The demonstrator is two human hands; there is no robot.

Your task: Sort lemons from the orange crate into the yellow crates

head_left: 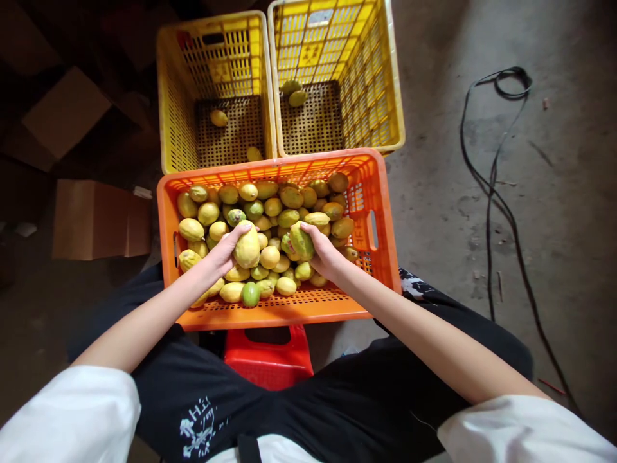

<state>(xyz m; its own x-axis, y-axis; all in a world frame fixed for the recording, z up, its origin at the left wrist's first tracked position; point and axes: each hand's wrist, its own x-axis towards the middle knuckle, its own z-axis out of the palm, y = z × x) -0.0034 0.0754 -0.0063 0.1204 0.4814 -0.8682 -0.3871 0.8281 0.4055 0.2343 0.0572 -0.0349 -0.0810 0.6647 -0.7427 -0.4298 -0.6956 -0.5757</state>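
Observation:
An orange crate [270, 315] full of yellow and greenish lemons [232, 292] sits in front of me. Over the middle of the pile, my left hand [226, 249] is closed around a large pale yellow lemon [247, 245], thumb on top. A short way to the right, my right hand [324, 251] grips a green-yellow lemon [302, 242]. Another greenish fruit with a reddish-brown mark [288, 244] shows against its left side; whether that one is held too, I cannot tell. The fingers of both hands are largely hidden under the fruit.
Beyond the orange crate stand two deep yellow crates, the left one [166, 96] and the right one [396, 83], each with a few lemons at the bottom. A red stool [270, 366] is below. Cardboard boxes [96, 218] lie left; a black cable [511, 218] runs across the floor at right.

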